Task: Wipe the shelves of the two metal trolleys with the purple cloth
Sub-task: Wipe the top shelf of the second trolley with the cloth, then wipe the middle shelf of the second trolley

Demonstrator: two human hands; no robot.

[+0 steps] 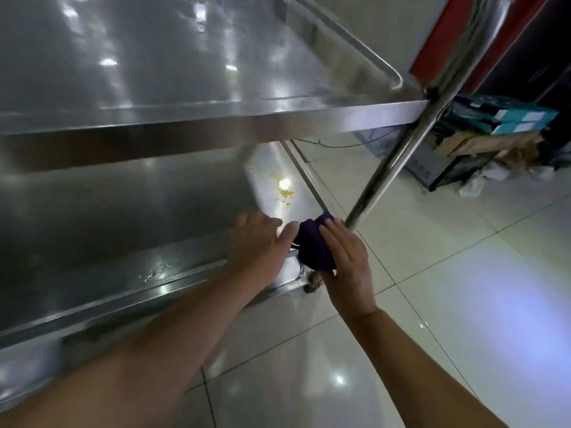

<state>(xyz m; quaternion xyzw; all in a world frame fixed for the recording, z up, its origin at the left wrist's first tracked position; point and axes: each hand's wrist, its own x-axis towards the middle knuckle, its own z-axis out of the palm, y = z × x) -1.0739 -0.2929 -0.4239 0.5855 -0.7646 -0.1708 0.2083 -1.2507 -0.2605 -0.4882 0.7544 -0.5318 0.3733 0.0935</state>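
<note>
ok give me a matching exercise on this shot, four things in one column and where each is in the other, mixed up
Things: 1 purple cloth; 2 yellow crumbs; 3 left hand; 4 teal boxes
Places: a scattered on the lower shelf; b far right, behind the trolley post; c under the right hand; d flat at the shelf's near corner
Pairs: 1-c; 2-a; 3-d; 4-b
</note>
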